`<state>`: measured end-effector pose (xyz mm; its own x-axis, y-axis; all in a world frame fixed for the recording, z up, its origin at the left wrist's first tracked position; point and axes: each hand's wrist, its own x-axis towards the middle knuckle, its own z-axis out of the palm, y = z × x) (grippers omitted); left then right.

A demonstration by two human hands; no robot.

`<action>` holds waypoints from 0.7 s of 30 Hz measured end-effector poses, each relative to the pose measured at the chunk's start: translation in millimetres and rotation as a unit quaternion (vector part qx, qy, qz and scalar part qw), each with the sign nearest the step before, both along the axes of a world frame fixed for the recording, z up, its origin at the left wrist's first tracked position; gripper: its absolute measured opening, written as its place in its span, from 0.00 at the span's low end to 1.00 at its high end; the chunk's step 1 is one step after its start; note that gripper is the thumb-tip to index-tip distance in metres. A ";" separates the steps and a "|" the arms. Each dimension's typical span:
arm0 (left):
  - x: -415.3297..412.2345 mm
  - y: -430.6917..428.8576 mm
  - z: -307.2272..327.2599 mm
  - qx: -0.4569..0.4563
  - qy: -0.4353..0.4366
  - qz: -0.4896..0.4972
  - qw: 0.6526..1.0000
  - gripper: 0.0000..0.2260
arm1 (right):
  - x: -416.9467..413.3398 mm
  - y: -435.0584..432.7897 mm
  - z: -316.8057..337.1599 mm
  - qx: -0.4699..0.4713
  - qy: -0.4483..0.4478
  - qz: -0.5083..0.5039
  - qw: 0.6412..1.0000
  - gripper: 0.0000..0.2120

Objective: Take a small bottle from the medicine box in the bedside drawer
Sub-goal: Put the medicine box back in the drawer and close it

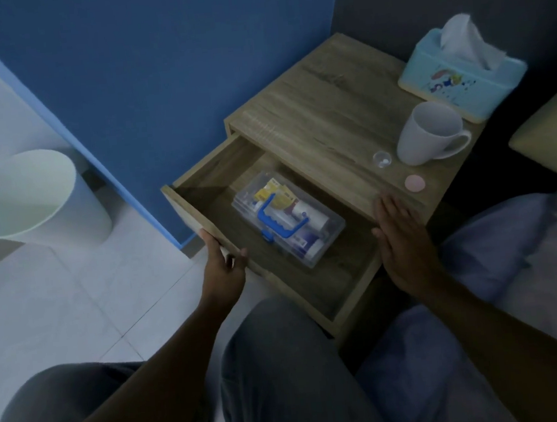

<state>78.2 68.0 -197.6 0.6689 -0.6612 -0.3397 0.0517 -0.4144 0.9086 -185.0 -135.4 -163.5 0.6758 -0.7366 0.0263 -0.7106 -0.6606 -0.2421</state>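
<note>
The drawer [203,214] is gripped at its front panel by the left hand [223,266], so the medicine box [288,223] (lid closed) lies exposed inside. The right hand [405,250] is held flat, grasping nothing, near the drawer's right side.

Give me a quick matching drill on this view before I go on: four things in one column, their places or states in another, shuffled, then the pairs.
Things:
1. medicine box
2. left hand
3. white mug
4. right hand

Places or states:
A. stands on the nightstand top, in front of the tissue box
B. open and flat, by the right side of the drawer
C. lies closed inside the open drawer, blue handle up
D. grips the drawer's front panel

Pairs: 1-C, 2-D, 3-A, 4-B
</note>
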 end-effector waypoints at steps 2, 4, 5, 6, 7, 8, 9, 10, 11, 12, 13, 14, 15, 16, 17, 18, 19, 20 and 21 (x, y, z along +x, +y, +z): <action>-1.3 -7.8 -0.3 -0.005 0.001 -0.005 1.000 0.39 | 4.8 2.0 -2.8 -0.004 -0.014 -0.026 1.000 0.28; -3.0 -19.5 -0.2 -0.007 0.010 -0.010 1.000 0.39 | 6.1 2.4 -3.6 -0.008 -0.024 -0.035 0.999 0.27; -4.3 -26.7 -0.5 -0.009 0.014 -0.012 1.000 0.40 | 5.7 1.6 -3.5 -0.010 -0.028 -0.034 0.999 0.27; -5.7 -34.3 -0.6 -0.013 0.018 -0.013 1.000 0.40 | 5.2 1.0 -3.0 -0.010 -0.032 -0.033 0.999 0.27; -7.0 -42.1 -0.8 -0.017 0.022 -0.013 1.000 0.40 | 4.9 0.6 -2.5 -0.010 -0.035 -0.031 0.999 0.27; -8.8 -50.7 -1.3 -0.021 0.025 -0.014 0.999 0.40 | 4.3 -0.4 -2.1 -0.012 -0.038 -0.030 0.999 0.26; -9.8 -57.6 -1.2 -0.023 0.027 -0.016 0.999 0.40 | 4.8 0.5 -1.4 -0.014 -0.042 -0.029 0.999 0.26; -10.4 -63.1 -0.9 -0.025 0.028 -0.019 0.999 0.40 | 5.5 2.1 -0.8 -0.016 -0.045 -0.029 0.998 0.26; -11.2 -70.5 -1.1 -0.026 0.030 -0.023 0.999 0.39 | 5.3 2.3 -0.9 -0.014 -0.046 -0.030 0.998 0.26; -11.9 -78.0 -1.1 -0.026 0.032 -0.028 0.999 0.39 | 5.2 2.1 -1.3 -0.011 -0.044 -0.033 0.998 0.26; -12.5 -85.1 -1.1 -0.027 0.033 -0.033 0.999 0.39 | 5.1 1.9 -2.0 -0.009 -0.043 -0.034 0.998 0.26; -13.4 -92.1 -1.1 -0.030 0.032 -0.037 0.998 0.39 | 5.0 1.8 -2.7 -0.007 -0.042 -0.035 0.998 0.26; -14.4 -99.0 -1.0 -0.033 0.031 -0.041 0.998 0.39 | 5.1 1.8 -3.4 -0.005 -0.042 -0.038 0.998 0.26; -15.2 -105.6 -0.6 -0.036 0.032 -0.043 0.998 0.39 | 5.3 2.1 -3.9 -0.005 -0.041 -0.040 0.998 0.26; -15.8 -111.9 -0.2 -0.040 0.036 -0.044 0.998 0.40 | 5.6 2.4 -4.4 -0.005 -0.040 -0.041 0.998 0.27; -16.2 -118.1 0.2 -0.045 0.043 -0.045 0.997 0.40 | 5.8 2.6 -4.6 -0.004 -0.039 -0.041 0.998 0.27; -16.6 -124.3 0.3 -0.051 0.050 -0.046 0.996 0.40 | 5.6 2.6 -4.7 -0.003 -0.038 -0.039 0.998 0.28; -16.9 -130.2 0.4 -0.055 0.054 -0.047 0.996 0.40 | 5.2 2.6 -4.9 -0.004 -0.037 -0.037 0.999 0.28; -17.3 -136.0 0.5 -0.059 0.057 -0.048 0.996 0.40 | 4.5 2.4 -5.0 -0.008 -0.036 -0.034 0.999 0.28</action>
